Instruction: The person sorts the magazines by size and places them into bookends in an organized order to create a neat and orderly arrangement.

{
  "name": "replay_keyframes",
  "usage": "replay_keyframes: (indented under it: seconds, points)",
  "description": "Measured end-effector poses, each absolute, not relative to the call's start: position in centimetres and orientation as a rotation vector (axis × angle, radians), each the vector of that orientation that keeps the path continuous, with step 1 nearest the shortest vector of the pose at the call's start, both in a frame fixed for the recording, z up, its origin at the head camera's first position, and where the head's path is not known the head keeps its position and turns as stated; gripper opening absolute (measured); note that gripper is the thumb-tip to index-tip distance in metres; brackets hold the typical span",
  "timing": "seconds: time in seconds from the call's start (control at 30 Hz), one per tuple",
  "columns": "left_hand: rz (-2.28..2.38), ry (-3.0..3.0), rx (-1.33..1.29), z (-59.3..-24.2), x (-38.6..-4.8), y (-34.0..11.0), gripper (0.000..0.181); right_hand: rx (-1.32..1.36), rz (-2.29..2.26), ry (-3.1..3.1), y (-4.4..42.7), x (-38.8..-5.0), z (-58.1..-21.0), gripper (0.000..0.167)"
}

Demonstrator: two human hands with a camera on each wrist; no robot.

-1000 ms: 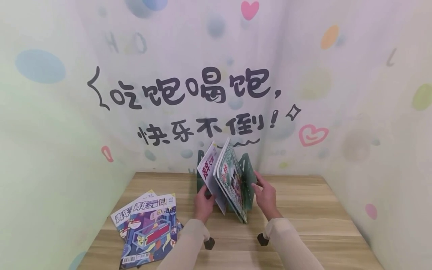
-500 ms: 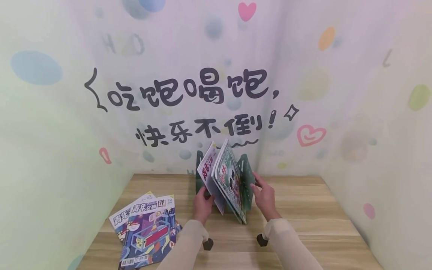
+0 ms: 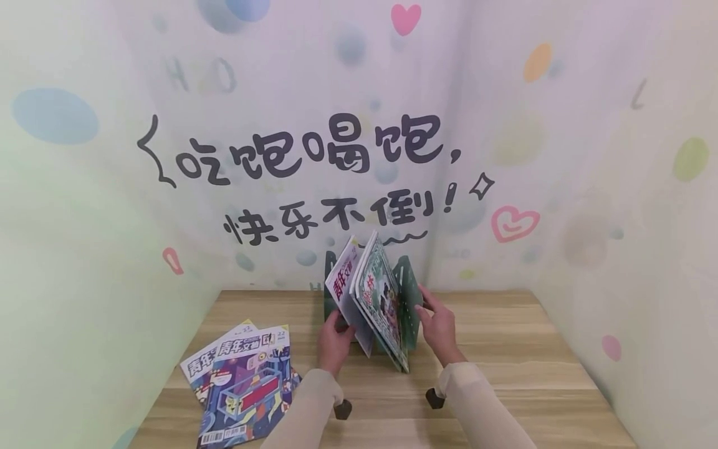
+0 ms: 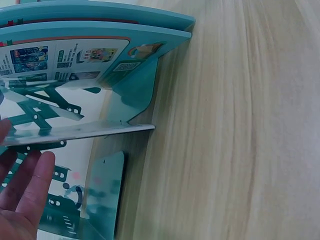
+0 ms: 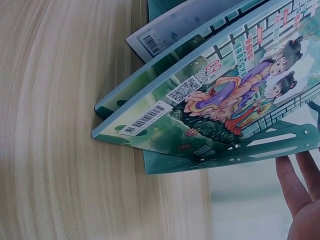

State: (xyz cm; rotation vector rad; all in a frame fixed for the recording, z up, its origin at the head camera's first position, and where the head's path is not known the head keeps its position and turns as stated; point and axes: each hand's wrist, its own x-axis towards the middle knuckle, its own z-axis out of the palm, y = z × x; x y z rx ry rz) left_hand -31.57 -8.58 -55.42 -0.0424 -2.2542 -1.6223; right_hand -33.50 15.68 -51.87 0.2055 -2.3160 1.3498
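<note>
A green metal book rack [image 3: 412,302] with folding lattice arms stands at the back of the table, holding leaning magazines. My left hand [image 3: 335,342] pinches a thin magazine [image 3: 343,277] with a red title, the thumb on one face and the fingers on the other in the left wrist view. That magazine stands tilted inside the rack, apart from the others. Right of it lean thicker magazines [image 3: 382,299] with illustrated covers; the nearest shows two figures in robes. My right hand [image 3: 441,327] touches the outer side of the rack's right plate [image 5: 270,147] with fairly straight fingers.
Two overlapping magazines [image 3: 247,386] lie flat at the left of the wooden table [image 3: 499,399]. A printed cloth wall [image 3: 280,81] rises close behind the rack, with more walls on both sides.
The head view has shifted slightly. My left hand has moved slightly left along the magazine's lower part, and my right hand keeps its place at the rack's plate.
</note>
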Motion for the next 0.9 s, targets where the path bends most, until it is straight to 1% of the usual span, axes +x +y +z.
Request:
replay_keyframes:
  seconds: [0.23,0.47,0.9]
  points:
    - [-1.696,-2.185,-0.047,-55.9,-30.9,-9.0,0.044,0.193,1.347,-2.343,15.7,-33.5,-51.8,0.048]
    - [-1.655,-2.142,-0.011,-56.0,-30.0,-9.7,0.033,0.208,1.341,-2.331,15.8,-33.5,-51.7,0.048]
    - [-1.555,-2.176,0.054,-56.1,-29.4,-12.3,0.022,0.216,1.333,-2.320,15.8,-33.6,-52.1,0.049]
